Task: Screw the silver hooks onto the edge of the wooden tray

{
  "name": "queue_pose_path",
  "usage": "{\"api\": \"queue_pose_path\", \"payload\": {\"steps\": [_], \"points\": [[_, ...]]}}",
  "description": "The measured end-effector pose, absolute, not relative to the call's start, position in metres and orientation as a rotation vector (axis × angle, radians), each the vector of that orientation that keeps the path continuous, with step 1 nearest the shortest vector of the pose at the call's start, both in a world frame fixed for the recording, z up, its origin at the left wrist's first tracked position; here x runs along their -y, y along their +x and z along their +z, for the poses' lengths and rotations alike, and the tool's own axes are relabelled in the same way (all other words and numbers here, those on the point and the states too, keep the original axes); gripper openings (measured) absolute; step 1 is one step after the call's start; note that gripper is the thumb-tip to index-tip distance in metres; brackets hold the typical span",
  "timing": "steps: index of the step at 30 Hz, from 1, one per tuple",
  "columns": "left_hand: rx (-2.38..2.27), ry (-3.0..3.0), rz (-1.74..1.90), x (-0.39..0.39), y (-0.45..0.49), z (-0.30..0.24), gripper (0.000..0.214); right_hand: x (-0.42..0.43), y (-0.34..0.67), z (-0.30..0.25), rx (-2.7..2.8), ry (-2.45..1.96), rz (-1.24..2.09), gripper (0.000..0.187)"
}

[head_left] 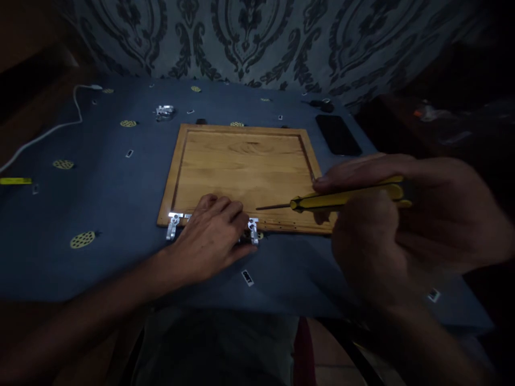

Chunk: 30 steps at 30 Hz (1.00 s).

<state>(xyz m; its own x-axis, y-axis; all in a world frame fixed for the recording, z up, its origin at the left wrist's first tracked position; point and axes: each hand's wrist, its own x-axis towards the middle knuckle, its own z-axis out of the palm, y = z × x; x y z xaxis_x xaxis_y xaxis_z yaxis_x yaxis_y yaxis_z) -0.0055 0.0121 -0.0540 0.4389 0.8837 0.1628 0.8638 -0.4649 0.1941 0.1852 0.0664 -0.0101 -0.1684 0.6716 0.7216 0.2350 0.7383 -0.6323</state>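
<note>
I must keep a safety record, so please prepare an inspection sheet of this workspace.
Surface: blue tablecloth with printed motifs.
Job's things: framed wooden panel, lying flat; metal fittings at its near edge; yellow-and-black screwdriver.
Clutter: smartphone; separate metal piece; yellow item; dark object, unclear.
Grips: left grip over the panel's near edge, hold unclear; right grip closed around the screwdriver handle.
Cables: white cable at left.
Surroundings: patterned backdrop; dim light.
</note>
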Motion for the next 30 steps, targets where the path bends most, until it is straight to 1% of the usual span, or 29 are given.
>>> {"api": "queue_pose_path", "payload": {"steps": [3, 7, 18, 21, 24, 27, 30], "points": [[-1.587, 2.604, 0.358, -0.012, -0.005, -0.054, 0.037, -0.067, 0.185, -0.018, 1.727, -0.675, 0.486, 0.003], [-1.595, 2.597, 0.319, -0.013, -0.004, -0.053, 0.037, -0.070, 0.185, -0.028, 1.775, -0.678, 0.506, 0.007], [-1.593, 2.559, 0.253, -0.014, -0.004, -0.049, 0.038, -0.071, 0.183, -0.031, 1.779, -0.699, 0.567, 0.006], [-1.595, 2.544, 0.250, -0.014, -0.004, -0.048, 0.038, -0.073, 0.182, -0.027, 1.861, -0.640, 0.563, 0.004], [-1.604, 2.530, 0.260, -0.013, -0.003, -0.049, 0.037, -0.074, 0.180, -0.024, 1.930, -0.577, 0.605, 0.006], [-1.603, 2.530, 0.277, -0.012, -0.005, -0.048, 0.041, -0.074, 0.178, -0.023, 1.793, -0.588, 0.586, 0.007], [-1.643, 2.544, 0.401, -0.011, -0.013, -0.042, 0.046, -0.073, 0.180, -0.022, 1.510, -0.655, 0.546, 0.011]]}}
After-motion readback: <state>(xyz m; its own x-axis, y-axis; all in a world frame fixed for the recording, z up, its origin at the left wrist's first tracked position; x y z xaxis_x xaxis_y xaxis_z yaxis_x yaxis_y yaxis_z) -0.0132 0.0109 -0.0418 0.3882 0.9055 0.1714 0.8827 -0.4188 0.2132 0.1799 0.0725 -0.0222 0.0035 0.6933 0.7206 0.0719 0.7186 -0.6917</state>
